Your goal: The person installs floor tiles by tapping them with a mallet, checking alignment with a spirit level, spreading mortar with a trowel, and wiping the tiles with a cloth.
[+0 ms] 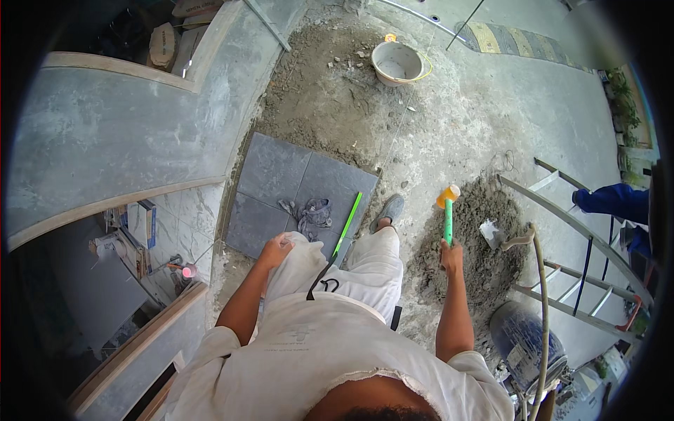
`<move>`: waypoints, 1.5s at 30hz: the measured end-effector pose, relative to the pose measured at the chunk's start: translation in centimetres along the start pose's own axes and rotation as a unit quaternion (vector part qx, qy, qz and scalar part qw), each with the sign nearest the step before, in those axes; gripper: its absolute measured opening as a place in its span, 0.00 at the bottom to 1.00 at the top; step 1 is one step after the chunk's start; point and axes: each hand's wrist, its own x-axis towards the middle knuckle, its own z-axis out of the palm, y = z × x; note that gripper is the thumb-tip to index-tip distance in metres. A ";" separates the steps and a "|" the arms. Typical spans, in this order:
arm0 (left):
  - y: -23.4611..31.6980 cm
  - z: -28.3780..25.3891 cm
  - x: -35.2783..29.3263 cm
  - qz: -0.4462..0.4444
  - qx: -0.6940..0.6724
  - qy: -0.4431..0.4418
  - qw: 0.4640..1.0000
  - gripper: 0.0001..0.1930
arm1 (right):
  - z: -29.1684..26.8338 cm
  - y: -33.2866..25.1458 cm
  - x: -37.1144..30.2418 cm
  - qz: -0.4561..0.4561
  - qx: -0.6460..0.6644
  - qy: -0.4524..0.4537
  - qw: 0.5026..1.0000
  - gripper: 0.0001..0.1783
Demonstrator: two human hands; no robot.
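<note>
My right hand point(453, 256) is wrapped round the green handle of a mallet point(448, 214). Its orange and white head point(448, 195) points away from me, over a heap of grey mortar mix point(467, 266). My left hand point(276, 250) lies against my bent left knee, fingers loosely curved, holding nothing visible. In front of me several dark grey square tiles point(270, 168) lie side by side. A crumpled grey cloth point(314, 216) rests on them. Near it a bright green, narrow straight bar point(349, 221) slants across the tiles, its near end by my leg.
Beyond the tiles lies rough mortar point(309, 105) with a round bucket point(399, 63). At right are a metal ladder point(562, 270), a wooden-handled tool point(540, 302) and a blue drum point(526, 344). A blue-sleeved person point(618, 201) is at the right edge. A grey wall point(126, 133) borders the left.
</note>
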 end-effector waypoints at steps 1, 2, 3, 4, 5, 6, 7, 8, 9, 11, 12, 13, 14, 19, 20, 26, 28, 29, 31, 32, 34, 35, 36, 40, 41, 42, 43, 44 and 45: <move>0.6 -0.8 -0.8 -0.039 0.002 0.048 0.998 0.26 | -1.5 -2.8 0.7 -0.007 -0.016 -0.018 1.000 0.09; 0.8 -1.0 -1.3 -0.074 0.004 0.092 0.993 0.26 | -3.2 -6.1 1.1 -0.026 -0.026 -0.044 0.998 0.11; 0.6 -1.1 -2.5 -0.084 -0.013 0.101 0.991 0.26 | -4.3 -9.0 1.6 -0.046 -0.035 -0.070 0.996 0.12; 0.3 -1.1 -2.9 -0.098 -0.021 0.089 0.991 0.29 | -5.7 -11.6 2.5 -0.058 -0.048 -0.069 0.995 0.12; 0.0 -0.8 -2.8 -0.111 -0.028 0.079 0.990 0.32 | -6.6 -14.2 3.7 -0.046 -0.074 -0.092 0.992 0.15; 0.0 0.2 -2.6 -0.108 -0.044 0.087 0.989 0.32 | -7.2 -16.6 5.3 -0.034 -0.102 -0.113 0.988 0.18; 0.3 1.4 -2.2 -0.146 -0.113 0.072 0.980 0.35 | -8.0 -17.7 7.9 -0.019 -0.127 -0.132 0.983 0.24; 1.2 2.2 -2.1 -0.190 -0.181 0.057 0.963 0.38 | -8.0 -20.2 9.0 -0.028 -0.141 -0.133 0.981 0.24; 2.6 3.4 -1.3 -0.188 -0.197 0.061 0.960 0.38 | -7.5 -22.6 9.8 -0.021 -0.124 -0.141 0.982 0.26; 7.6 4.3 -0.1 -0.258 -0.458 -0.018 0.851 0.42 | -5.6 -28.1 9.8 -0.006 -0.099 -0.152 0.983 0.31; 7.0 5.5 1.0 -0.255 -0.474 -0.003 0.843 0.42 | -4.0 -31.4 9.4 -0.022 -0.111 -0.165 0.980 0.31; 5.3 8.0 3.2 -0.267 -0.565 -0.052 0.779 0.44 | -2.5 -34.4 8.8 -0.032 -0.121 -0.185 0.975 0.32; 4.7 9.2 5.7 -0.267 -0.648 -0.108 0.705 0.45 | -1.3 -36.8 9.2 -0.042 -0.132 -0.199 0.970 0.32; 10.3 4.6 16.3 -0.194 -0.498 -0.006 0.845 0.47 | 6.2 -44.2 16.0 -0.096 -0.229 -0.213 0.945 0.32; 10.5 2.7 18.6 -0.176 -0.423 0.002 0.889 0.47 | 8.1 -45.8 17.3 -0.120 -0.266 -0.221 0.931 0.31; 16.3 -12.8 27.0 -0.114 -0.461 0.303 0.826 0.33 | 21.5 -65.4 17.7 -0.423 -0.513 -0.227 0.711 0.31; 17.9 -17.3 25.3 -0.077 -0.523 0.311 0.790 0.33 | 27.8 -72.5 17.3 -0.500 -0.515 -0.249 0.651 0.30; 18.7 -19.0 24.7 -0.044 -0.543 0.325 0.773 0.33 | 30.6 -75.6 18.0 -0.569 -0.508 -0.239 0.601 0.32; 18.6 -20.3 24.5 -0.012 -0.540 0.384 0.749 0.32 | 37.3 -81.2 18.6 -0.629 -0.522 -0.223 0.530 0.33; 18.1 -20.3 24.4 -0.031 -0.543 0.396 0.740 0.31 | 40.7 -83.6 20.3 -0.671 -0.501 -0.215 0.502 0.33; 15.6 -16.7 23.2 -0.115 -0.540 0.433 0.712 0.29 | 47.6 -87.9 20.0 -0.712 -0.494 -0.220 0.448 0.34; 14.8 -14.2 22.0 -0.158 -0.541 0.452 0.691 0.27 | 50.6 -89.5 19.5 -0.726 -0.497 -0.220 0.421 0.33; 14.2 -11.7 21.0 -0.212 -0.549 0.447 0.674 0.27 | 53.2 -91.3 20.0 -0.751 -0.498 -0.205 0.382 0.33; 17.2 1.5 15.1 -0.411 -0.593 0.415 0.554 0.28 | 61.4 -95.2 20.6 -0.777 -0.536 -0.199 0.262 0.30; 19.0 5.5 14.0 -0.445 -0.612 0.423 0.499 0.28 | 63.2 -95.7 21.1 -0.783 -0.536 -0.182 0.260 0.33; 21.5 8.6 13.0 -0.471 -0.640 0.410 0.449 0.28 | 64.4 -95.9 22.3 -0.785 -0.539 -0.162 0.259 0.35; 23.4 15.9 10.9 -0.532 -0.539 0.432 0.490 0.28 | 66.4 -95.0 23.1 -0.776 -0.543 -0.170 0.273 0.33; 25.1 15.5 13.4 -0.527 -0.552 0.429 0.484 0.28 | 67.2 -96.4 25.3 -0.769 -0.560 -0.136 0.278 0.31; 28.7 14.1 14.0 -0.542 -0.605 0.391 0.434 0.29 | 67.7 -97.3 27.1 -0.794 -0.543 -0.100 0.254 0.29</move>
